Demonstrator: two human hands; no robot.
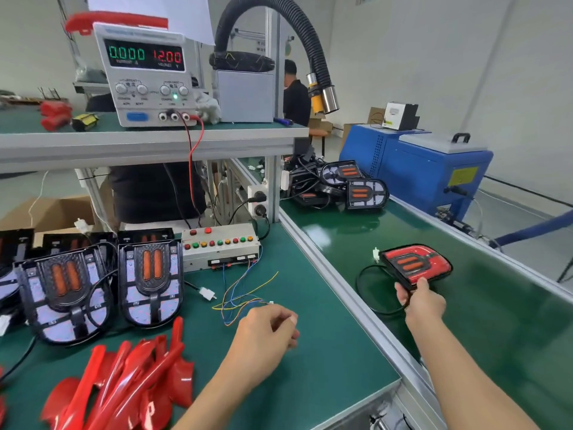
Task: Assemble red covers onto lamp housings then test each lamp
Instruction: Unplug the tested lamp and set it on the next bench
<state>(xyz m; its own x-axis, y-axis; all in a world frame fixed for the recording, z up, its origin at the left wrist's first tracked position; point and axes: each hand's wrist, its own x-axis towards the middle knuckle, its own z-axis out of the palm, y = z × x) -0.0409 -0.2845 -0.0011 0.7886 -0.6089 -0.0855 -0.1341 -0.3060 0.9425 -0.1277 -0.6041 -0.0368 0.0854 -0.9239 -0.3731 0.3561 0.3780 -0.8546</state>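
My right hand (pixel 418 297) grips the near edge of an assembled lamp with a red cover (pixel 417 265), held over the green conveyor belt (pixel 465 321); its black cable and white plug trail to the left. My left hand (pixel 266 333) hovers loosely curled over the green bench mat, just below the loose coloured test wires (pixel 245 301), holding nothing I can make out. Two uncovered lamp housings (pixel 150 283) (pixel 62 293) lie at the left. Several red covers (pixel 124 383) are piled at the front left.
A test box with coloured buttons (pixel 220 246) sits behind the wires. The power supply (pixel 145 76) on the upper shelf reads 0.000 and 12.00. More uncovered lamps (pixel 362 187) lie far up the belt. A blue machine (pixel 418 169) stands right of the belt. A person stands behind the shelf.
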